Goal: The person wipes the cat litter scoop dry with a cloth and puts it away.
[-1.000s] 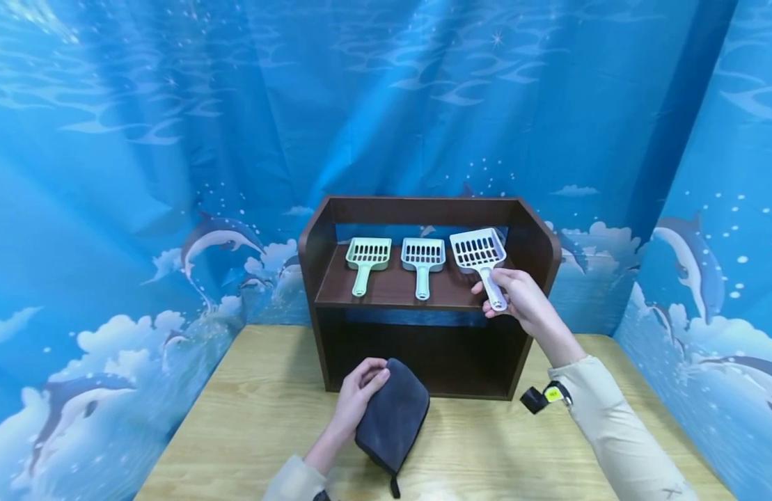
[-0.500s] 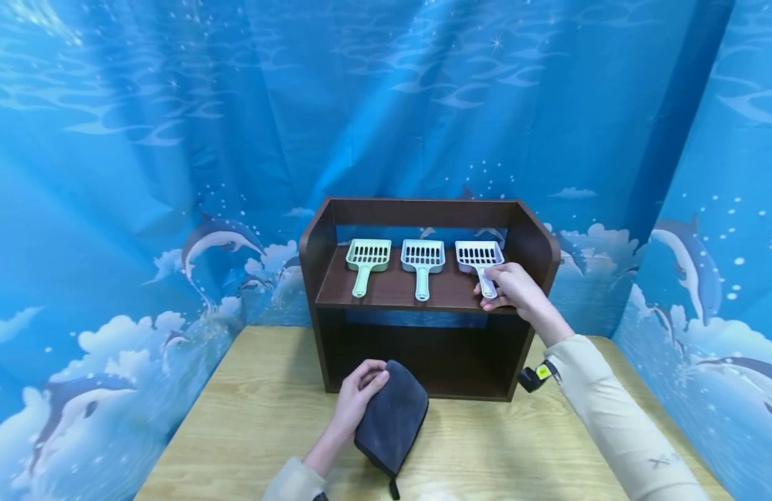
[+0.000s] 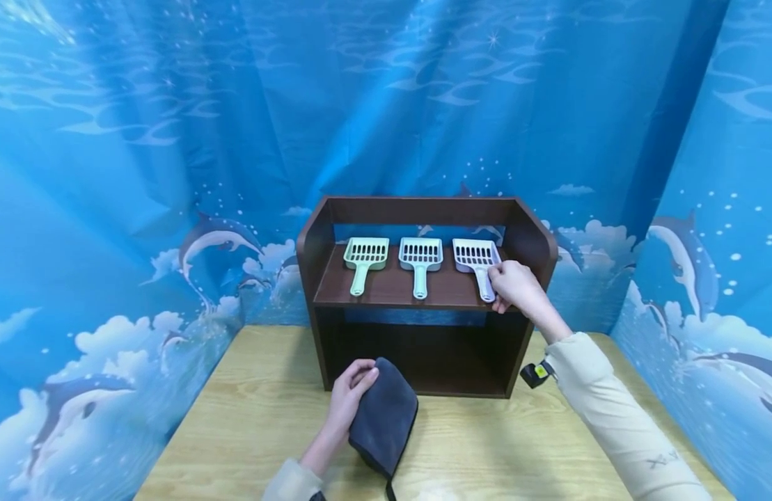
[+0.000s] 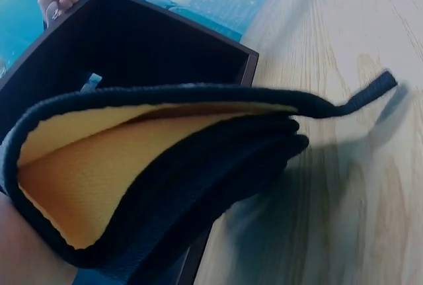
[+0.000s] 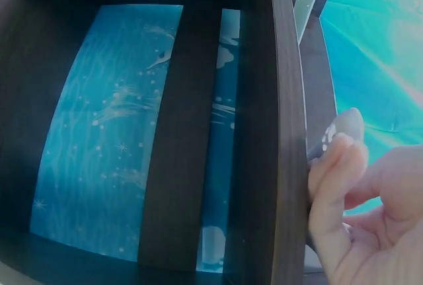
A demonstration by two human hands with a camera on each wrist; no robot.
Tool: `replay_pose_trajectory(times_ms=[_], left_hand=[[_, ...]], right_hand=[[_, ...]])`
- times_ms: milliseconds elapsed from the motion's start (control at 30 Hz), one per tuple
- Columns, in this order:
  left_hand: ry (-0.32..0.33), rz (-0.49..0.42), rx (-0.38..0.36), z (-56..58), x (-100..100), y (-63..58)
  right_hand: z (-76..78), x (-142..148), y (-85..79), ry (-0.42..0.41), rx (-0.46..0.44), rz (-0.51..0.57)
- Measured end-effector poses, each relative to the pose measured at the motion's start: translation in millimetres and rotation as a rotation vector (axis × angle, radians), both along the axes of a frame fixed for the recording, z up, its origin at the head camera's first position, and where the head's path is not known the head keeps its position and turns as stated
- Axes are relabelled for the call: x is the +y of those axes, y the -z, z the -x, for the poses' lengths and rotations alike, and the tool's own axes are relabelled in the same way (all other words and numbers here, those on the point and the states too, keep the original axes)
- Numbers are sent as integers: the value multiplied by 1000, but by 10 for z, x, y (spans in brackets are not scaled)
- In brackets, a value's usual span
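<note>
My left hand (image 3: 351,396) grips a folded dark grey cloth (image 3: 386,417) by its upper left corner, above the table. In the left wrist view the cloth's folds (image 4: 86,172) show a yellow-orange inner side, and a dark loop sticks out at one end. My right hand (image 3: 517,287) is at the handle of a pale lavender litter scoop (image 3: 476,253), thumb and fingers pinching its right side. That scoop lies on the upper shelf, handle toward the front edge. Two more litter scoops sit to its left, a mint one (image 3: 421,255) and a green one (image 3: 366,253).
A dark brown two-tier shelf (image 3: 417,304) stands on the light wooden table (image 3: 260,410), with raised side panels. Its lower compartment (image 3: 417,355) opens toward the front. Behind and beside the table hangs a blue sea-print curtain (image 3: 172,139).
The lavender scoop was tilted above the shelf in my right hand and has come down level with the others. My left hand and the cloth have shifted slightly left.
</note>
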State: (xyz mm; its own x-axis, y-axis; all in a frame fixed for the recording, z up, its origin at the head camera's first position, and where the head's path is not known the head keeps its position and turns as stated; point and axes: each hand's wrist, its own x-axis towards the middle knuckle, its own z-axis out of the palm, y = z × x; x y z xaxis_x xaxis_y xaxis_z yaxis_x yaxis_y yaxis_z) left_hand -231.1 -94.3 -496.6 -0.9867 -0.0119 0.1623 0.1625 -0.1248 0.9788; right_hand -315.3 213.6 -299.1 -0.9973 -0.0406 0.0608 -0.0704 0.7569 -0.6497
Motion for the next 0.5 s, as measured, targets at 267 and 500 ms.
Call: replay_pose_trajectory(times_ms=[267,500], left_hand=[[-106,11,-97,-28,-257,132],[-258,98,-241,-105,-566,274]], right_hand=[[-192,-44,33,53,94,9],[-367,-42,287,102,348,92]])
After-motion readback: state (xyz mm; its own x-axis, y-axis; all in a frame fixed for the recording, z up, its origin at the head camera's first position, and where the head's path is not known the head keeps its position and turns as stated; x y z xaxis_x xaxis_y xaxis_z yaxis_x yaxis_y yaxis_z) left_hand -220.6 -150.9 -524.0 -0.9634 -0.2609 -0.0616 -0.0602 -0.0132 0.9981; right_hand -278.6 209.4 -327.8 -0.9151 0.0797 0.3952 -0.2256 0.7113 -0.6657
